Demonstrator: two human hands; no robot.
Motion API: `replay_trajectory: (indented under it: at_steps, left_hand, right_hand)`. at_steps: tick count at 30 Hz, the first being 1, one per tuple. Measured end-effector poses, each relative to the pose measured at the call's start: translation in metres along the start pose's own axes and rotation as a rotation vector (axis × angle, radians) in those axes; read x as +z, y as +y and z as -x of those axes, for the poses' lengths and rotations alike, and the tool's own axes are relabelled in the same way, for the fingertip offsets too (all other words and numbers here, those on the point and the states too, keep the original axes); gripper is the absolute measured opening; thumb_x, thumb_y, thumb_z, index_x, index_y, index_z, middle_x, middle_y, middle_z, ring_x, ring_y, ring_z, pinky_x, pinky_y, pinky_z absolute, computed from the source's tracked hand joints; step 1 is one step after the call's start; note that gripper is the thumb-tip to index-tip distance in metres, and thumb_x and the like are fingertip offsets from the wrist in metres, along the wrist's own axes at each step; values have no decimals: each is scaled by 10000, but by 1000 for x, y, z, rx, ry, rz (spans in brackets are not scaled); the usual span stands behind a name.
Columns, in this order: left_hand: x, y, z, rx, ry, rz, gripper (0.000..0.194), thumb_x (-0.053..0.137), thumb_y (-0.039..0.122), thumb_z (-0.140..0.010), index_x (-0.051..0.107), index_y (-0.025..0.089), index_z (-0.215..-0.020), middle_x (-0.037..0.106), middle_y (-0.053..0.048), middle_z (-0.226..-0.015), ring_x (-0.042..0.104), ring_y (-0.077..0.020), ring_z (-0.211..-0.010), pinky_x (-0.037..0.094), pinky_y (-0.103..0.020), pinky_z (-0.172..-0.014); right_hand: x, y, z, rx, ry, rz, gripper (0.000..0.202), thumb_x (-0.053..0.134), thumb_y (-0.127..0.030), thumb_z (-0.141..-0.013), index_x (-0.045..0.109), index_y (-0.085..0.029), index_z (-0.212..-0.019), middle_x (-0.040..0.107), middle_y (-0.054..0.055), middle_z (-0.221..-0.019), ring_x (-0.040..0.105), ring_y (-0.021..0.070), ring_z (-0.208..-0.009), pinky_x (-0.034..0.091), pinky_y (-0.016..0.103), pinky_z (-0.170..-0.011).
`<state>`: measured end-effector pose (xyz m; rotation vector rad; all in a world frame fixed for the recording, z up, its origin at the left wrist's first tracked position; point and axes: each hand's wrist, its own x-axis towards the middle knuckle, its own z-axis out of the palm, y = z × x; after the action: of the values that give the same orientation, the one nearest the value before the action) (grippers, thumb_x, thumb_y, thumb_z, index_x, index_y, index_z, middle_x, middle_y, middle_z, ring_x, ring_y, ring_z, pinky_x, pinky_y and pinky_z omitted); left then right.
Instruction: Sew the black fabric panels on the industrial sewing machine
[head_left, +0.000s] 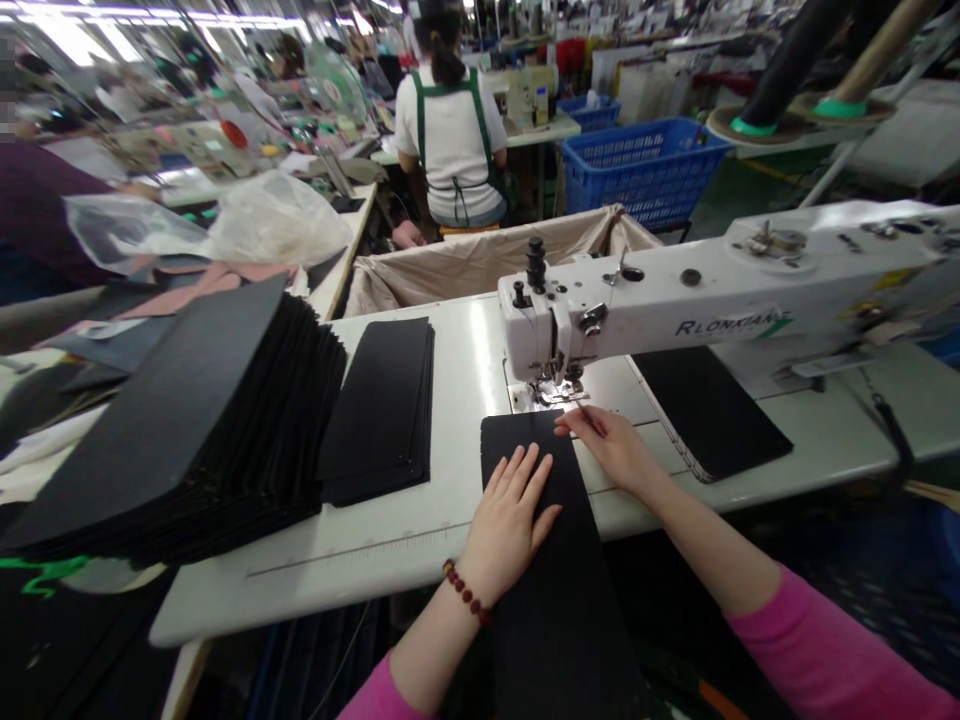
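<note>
Dial centred on the left hand (510, 515); 12 o'clock is away from the wearer. Left hand: laid palm-down on the black panel (559, 590), fingers extended and slightly spread, gripping nothing; bracelet of dark red beads (466, 592) at the wrist. Right hand (600, 430), at 2 o'clock: fingers drawn close together at the panel's far right corner; a thin dark item shows by the fingers, too small to identify, and whether they pinch it or the panel cannot be told. Panel: far end lies on the white table (457, 430), near end runs toward 5 o'clock past the table's edge. Sewing machine (660, 300) at 1 o'clock, its presser foot (564, 390) just beyond the panel's far edge. Low pile of black pieces (379, 410) at 10 o'clock, lying flat; tall stack of black pieces (165, 410) between 9 and 10, leaning and fanned. Further stack (712, 410) at 2 o'clock, beyond the right hand, partly behind the machine arm. Cloth-lined bin (480, 265) at 12; co-worker (454, 130) seated beyond it, back turned. Blue basket (637, 170) at 1 o'clock, farther off.
</note>
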<state>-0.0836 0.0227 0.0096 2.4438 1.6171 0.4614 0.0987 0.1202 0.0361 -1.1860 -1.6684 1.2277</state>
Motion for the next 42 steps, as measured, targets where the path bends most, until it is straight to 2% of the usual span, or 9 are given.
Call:
replay_trajectory:
  at_steps: [2, 3, 5, 8, 11, 15, 22, 30, 42]
  left_hand:
    - [-1, -2, 4, 3, -22, -37, 578, 491, 341, -972, 268, 252, -1497, 273, -75, -1567, 252, -272, -1445, 302, -504, -1166]
    - [-2, -4, 7, 0, -29, -49, 578, 487, 341, -973, 267, 253, -1500, 272, -70, -1568, 254, -268, -1445, 298, -495, -1169]
    - [-5, -7, 14, -16, -36, -60, 572, 479, 342, -976, 269, 255, -1501, 274, -61, -1568, 257, -262, -1444, 298, -481, -1169]
    - [-11, -12, 20, -49, -37, -56, 539, 464, 335, -985, 294, 267, -1492, 296, -53, -1559, 283, -255, -1434, 313, -468, -1158]
    - [-16, -16, 15, -83, -52, -54, 548, 487, 362, -975, 310, 280, -1486, 386, -59, -1506, 365, -263, -1381, 354, -464, -1122]
    - [-19, -24, -8, -103, -57, -79, 614, 535, 472, -931, 342, 266, -1476, 487, -101, -1402, 441, -314, -1297, 382, -510, -1070]
    - [-15, -44, -42, 19, -92, -34, 619, 527, 467, -932, 347, 200, -1460, 285, -66, -1563, 223, -246, -1455, 194, -450, -1207]
    - [-13, -44, -47, -25, -70, 6, 614, 546, 432, -922, 341, 232, -1465, 294, -40, -1561, 218, -238, -1459, 155, -466, -1218]
    - [-14, -48, -51, 4, -69, 29, 600, 563, 414, -913, 371, 225, -1449, 306, -51, -1555, 225, -250, -1456, 163, -473, -1214]
  right_hand:
    - [0, 7, -3, -176, -58, 415, 282, 465, -358, -955, 648, -250, -1142, 701, 43, -1154, 651, 193, -1017, 509, 308, -830]
    - [2, 9, -6, -242, -102, 587, 320, 453, -308, -956, 595, -274, -1241, 644, 33, -1277, 628, 203, -1092, 509, 321, -854]
    - [5, 12, -13, -307, -182, 842, 439, 454, -244, -942, 480, -314, -1374, 523, 16, -1427, 632, 206, -1100, 532, 319, -811]
    - [8, 16, -21, -335, -217, 1019, 502, 477, -217, -921, 437, -324, -1410, 498, 7, -1445, 675, 199, -1006, 554, 307, -722]
    - [5, 23, -20, -361, -202, 1048, 491, 474, -225, -926, 447, -314, -1408, 516, 8, -1430, 676, 190, -999, 554, 300, -715]
    - [1, 31, -15, -361, -172, 1031, 484, 477, -214, -920, 471, -268, -1401, 535, 31, -1412, 663, 192, -1033, 541, 300, -781]
    - [3, 35, -16, -376, -166, 1017, 520, 490, -186, -900, 459, -271, -1412, 531, 4, -1419, 649, 189, -1056, 537, 301, -759]
    - [4, 35, -19, -372, -191, 1054, 532, 495, -176, -895, 456, -268, -1418, 534, 7, -1416, 647, 178, -1049, 528, 275, -729]
    - [5, 36, -20, -357, -211, 1077, 546, 475, -183, -902, 429, -266, -1440, 518, 21, -1430, 655, 185, -1032, 539, 286, -728]
